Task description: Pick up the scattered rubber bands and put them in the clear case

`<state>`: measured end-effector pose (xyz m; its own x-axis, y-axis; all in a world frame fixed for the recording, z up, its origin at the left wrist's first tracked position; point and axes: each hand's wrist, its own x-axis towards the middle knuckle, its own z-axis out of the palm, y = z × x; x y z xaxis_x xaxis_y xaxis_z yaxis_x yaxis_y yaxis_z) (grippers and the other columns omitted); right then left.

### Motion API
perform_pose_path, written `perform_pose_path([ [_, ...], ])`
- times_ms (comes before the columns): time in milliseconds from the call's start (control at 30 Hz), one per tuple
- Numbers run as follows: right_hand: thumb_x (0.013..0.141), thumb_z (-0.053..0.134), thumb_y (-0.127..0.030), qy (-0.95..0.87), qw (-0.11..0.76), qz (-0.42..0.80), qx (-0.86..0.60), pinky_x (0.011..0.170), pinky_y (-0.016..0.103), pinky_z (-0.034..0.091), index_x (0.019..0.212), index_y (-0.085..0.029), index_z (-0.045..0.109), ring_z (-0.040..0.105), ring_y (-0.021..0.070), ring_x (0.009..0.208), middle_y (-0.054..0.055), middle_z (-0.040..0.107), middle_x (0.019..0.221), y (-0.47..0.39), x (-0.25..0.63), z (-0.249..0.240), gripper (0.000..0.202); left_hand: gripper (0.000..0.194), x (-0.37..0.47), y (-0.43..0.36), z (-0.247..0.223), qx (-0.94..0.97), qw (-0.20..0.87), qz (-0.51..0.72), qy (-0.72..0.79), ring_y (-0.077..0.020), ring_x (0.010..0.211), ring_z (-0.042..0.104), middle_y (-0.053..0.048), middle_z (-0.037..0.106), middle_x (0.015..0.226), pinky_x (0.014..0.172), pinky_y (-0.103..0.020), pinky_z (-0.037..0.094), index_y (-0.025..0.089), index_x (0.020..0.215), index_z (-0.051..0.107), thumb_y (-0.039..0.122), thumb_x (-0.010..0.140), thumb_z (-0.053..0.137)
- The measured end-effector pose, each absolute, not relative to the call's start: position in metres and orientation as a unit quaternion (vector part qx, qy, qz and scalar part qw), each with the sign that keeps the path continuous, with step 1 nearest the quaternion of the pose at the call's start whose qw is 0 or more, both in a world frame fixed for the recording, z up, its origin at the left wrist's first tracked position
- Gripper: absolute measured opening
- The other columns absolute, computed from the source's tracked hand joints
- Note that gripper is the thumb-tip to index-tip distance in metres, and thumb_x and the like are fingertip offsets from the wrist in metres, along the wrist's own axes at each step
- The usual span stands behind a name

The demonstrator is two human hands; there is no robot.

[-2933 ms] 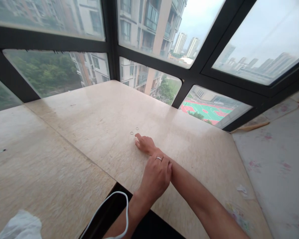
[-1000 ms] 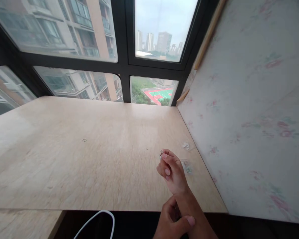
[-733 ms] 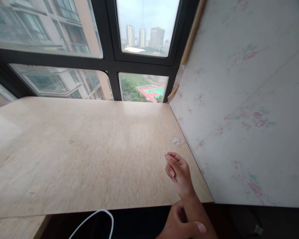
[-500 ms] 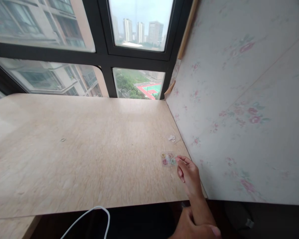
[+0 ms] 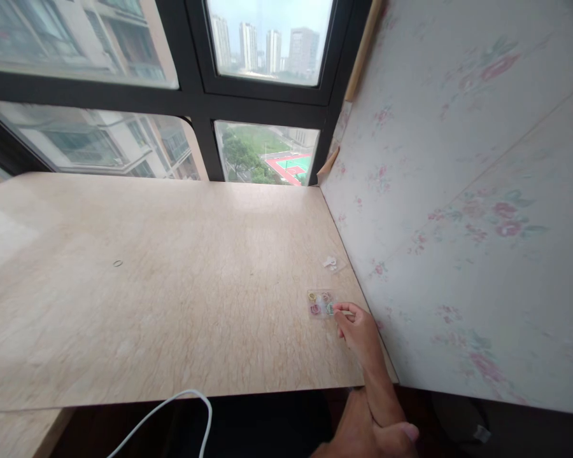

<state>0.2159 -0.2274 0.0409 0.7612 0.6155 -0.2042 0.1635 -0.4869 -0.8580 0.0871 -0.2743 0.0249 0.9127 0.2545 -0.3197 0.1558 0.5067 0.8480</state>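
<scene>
Clear plastic box [image 5: 321, 317] lies on the counter [image 5: 195, 305], near the wall [image 5: 434, 178], in our head view. Coloured rings [image 5: 315, 310] sit inside; one loose ring [image 5: 117, 266] lies well to the left. We judge most rings to be boxed, one left outside. Our right hand [image 5: 359, 326], thumb and finger nearly together, is at the box's right edge; we cannot tell whether it pinches anything. Our left hand [image 5: 363, 426] wraps around the right forearm [image 5: 380, 389].
</scene>
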Motion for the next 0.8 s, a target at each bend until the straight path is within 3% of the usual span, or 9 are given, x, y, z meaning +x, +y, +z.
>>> perform_pose_path([
  [200, 0.077, 0.055, -0.042, -0.240, 0.446, 0.191, -0.841, 0.038, 0.022, 0.033, 0.096, -0.014, 0.067, 0.042, 0.0115, 0.037, -0.005, 0.052, 0.044, -0.233, 0.215, 0.049, 0.036, 0.062, 0.060, -0.263, 0.035, 0.596, 0.745, -0.010, 0.298, -0.0236, 0.083, 0.063, -0.004, 0.067, 0.097, 0.071, -0.032, 0.047, 0.030, 0.117, 0.060, 0.054, 0.062, 0.076],
  [367, 0.079, 0.057, -0.048, -0.273, 0.501, 0.230, -0.788, 0.038, 0.022, 0.034, 0.100, -0.012, 0.067, 0.042, 0.0117, 0.040, -0.007, 0.045, 0.044, -0.233, 0.194, 0.056, 0.043, 0.035, 0.048, -0.237, 0.055, 0.693, 0.662, -0.010, 0.286, -0.0139, 0.060, 0.054, -0.001, 0.064, 0.075, 0.050, -0.024, 0.036, 0.023, 0.079, 0.067, 0.053, 0.064, 0.075],
  [533, 0.081, 0.058, -0.049, -0.344, 0.496, 0.275, -0.748, 0.042, 0.022, 0.040, 0.098, -0.012, 0.070, 0.046, 0.0125, 0.042, -0.005, 0.047, 0.046, -0.236, 0.160, 0.041, 0.042, 0.033, 0.022, -0.178, 0.082, 0.757, 0.547, 0.155, 0.322, -0.0099, 0.053, 0.046, 0.001, 0.055, 0.056, 0.051, -0.023, 0.031, 0.017, 0.058, 0.055, 0.040, 0.080, 0.063],
  [667, 0.084, 0.055, -0.049, -0.409, 0.461, 0.304, -0.727, 0.039, 0.021, 0.039, 0.096, -0.013, 0.072, 0.047, 0.0125, 0.039, -0.004, 0.048, 0.044, -0.236, 0.140, 0.015, 0.042, 0.040, -0.020, -0.116, 0.088, 0.711, 0.457, 0.300, 0.443, -0.0109, 0.053, 0.046, 0.002, 0.051, 0.054, 0.052, -0.023, 0.035, 0.018, 0.057, 0.049, 0.045, 0.086, 0.054],
  [800, 0.085, 0.055, -0.048, -0.474, 0.436, 0.274, -0.714, 0.049, 0.019, 0.049, 0.091, -0.017, 0.075, 0.061, 0.0152, 0.050, 0.002, 0.062, 0.055, -0.235, 0.130, -0.001, 0.037, 0.038, -0.078, -0.039, 0.076, 0.671, 0.290, 0.380, 0.568, -0.0127, 0.056, 0.050, 0.001, 0.053, 0.057, 0.055, -0.024, 0.038, 0.019, 0.061, 0.050, 0.048, 0.086, 0.052],
])
